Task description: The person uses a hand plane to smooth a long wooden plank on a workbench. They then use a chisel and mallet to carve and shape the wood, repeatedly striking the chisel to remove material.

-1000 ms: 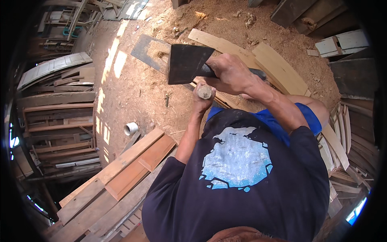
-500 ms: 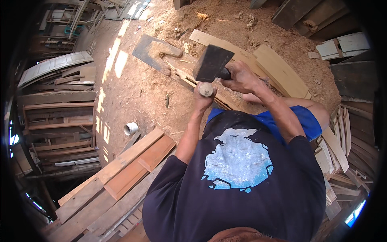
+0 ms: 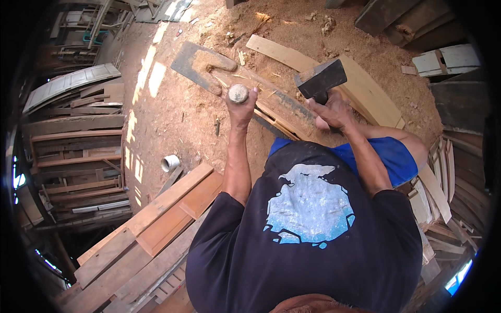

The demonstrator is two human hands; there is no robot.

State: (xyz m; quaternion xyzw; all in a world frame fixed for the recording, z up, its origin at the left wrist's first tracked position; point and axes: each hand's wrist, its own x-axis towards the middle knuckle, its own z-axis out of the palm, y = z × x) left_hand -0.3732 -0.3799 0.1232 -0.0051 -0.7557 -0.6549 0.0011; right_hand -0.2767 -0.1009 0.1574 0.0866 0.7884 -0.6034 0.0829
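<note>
My left hand (image 3: 241, 112) is wrapped round an upright chisel (image 3: 238, 93); only the round, pale butt of its handle shows, and its blade is hidden below the hand. Under it lies a narrow wooden piece (image 3: 276, 123) with slots cut along it, resting on a dusty, notched board (image 3: 189, 63). Off to the right, my right hand (image 3: 336, 112) grips the handle of a mallet (image 3: 323, 81), whose dark, blocky head is raised clear of the chisel.
Pale planks (image 3: 360, 86) lie on the sawdust-covered floor (image 3: 193, 135) beyond the mallet. Near my left elbow are stacked boards (image 3: 175, 201) and a white cup-like container (image 3: 169, 163). Timber racks (image 3: 78, 161) line the left side. My bent leg (image 3: 402, 141) is at the right.
My left hand has moved the chisel forward and left along the slotted piece. The mallet has swung right, away from the chisel, in my right hand.
</note>
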